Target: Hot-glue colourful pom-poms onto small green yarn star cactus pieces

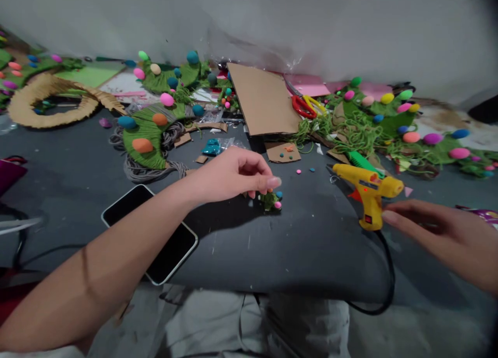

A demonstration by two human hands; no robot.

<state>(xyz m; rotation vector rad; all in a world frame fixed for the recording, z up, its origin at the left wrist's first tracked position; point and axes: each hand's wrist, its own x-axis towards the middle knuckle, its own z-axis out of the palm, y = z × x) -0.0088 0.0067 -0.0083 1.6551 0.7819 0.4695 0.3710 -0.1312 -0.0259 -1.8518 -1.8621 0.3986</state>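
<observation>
My left hand [243, 174] is closed in a pinch near the middle of the table. Whatever its fingertips hold, if anything, is hidden. Just below the thumb shows a small green ornament [267, 201] with tiny pink, blue and orange balls; I cannot tell if the fingers touch it. At the right, my right hand [439, 231] has its fingers apart, with a fingertip close to the handle of a yellow glue gun [371, 192]. The glue gun has a small red light and a black cord. Two tiny balls, one pink [299, 171] and one blue [312, 169], lie between them.
A phone [171, 259] lies under my left forearm. Behind are a yarn-wrapped green crescent [150, 135], a brown ring [23, 106], a cardboard sheet [268, 101], red-and-yellow scissors [305, 108], and green yarn [356, 132] with ball-decorated pieces. The glue gun's cord [389, 275] hangs over the front edge.
</observation>
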